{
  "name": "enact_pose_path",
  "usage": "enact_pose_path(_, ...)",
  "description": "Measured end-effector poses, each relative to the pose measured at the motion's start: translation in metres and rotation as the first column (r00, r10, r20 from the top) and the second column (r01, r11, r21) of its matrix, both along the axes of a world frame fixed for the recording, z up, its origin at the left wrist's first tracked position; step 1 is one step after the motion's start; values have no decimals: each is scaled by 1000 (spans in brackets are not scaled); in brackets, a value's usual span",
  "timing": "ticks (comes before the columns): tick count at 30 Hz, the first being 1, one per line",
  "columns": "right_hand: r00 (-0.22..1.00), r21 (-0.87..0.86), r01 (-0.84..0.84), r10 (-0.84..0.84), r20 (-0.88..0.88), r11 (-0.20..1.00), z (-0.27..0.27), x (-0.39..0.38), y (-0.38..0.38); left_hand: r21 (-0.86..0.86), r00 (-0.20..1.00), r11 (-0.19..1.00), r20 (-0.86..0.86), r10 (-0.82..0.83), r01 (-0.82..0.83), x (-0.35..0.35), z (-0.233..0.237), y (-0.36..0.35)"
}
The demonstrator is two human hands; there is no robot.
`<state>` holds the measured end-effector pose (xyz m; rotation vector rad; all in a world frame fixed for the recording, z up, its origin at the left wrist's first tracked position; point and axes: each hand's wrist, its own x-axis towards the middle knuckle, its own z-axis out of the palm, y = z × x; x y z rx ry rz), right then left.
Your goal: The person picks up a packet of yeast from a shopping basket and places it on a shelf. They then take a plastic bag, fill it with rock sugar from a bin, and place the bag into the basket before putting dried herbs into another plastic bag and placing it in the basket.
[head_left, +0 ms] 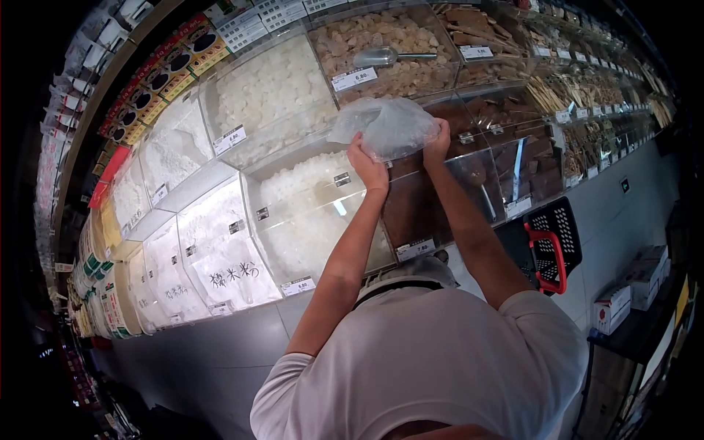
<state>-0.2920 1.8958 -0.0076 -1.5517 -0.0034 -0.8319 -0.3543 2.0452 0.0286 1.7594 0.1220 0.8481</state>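
Note:
A clear plastic bag (392,126) is stretched between my two hands above the bulk bins. My left hand (367,167) pinches its lower left edge, and my right hand (438,141) grips its right side. Beneath and in front of the bag are a bin of yellowish lump sugar (396,37) with a metal scoop (378,57) lying in it, and a bin of white lumps (308,220) under a hinged clear lid. Whether the bag holds anything cannot be made out.
Bins of white powder (213,249) stand to the left, with boxed goods (165,73) behind them. Bins of dark brown pieces (528,172) are on the right. A black basket with a red handle (559,257) and white cartons (612,308) sit lower right.

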Motion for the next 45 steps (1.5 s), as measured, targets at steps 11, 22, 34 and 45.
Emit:
enact_pose_path(11, 977, -394, -215, 198, -84, 893, 51, -28, 19, 511, 956, 826, -273, -107, 238, -20, 30, -5)
enact_pose_path(22, 973, -470, -230, 204, -107, 852, 45, -25, 14, 542, 987, 828, -23, -160, 147, -12, 21, -5)
enact_pose_path(34, 929, -322, -330, 246, -275, 887, 48, -27, 17, 385, 956, 875, -117, -269, 293, -10, 15, 4)
enact_pose_path(45, 968, -484, -248, 198, -153, 839, 48, -25, 15, 97, 925, 920, -30, -379, 380, 5, 2, 8)
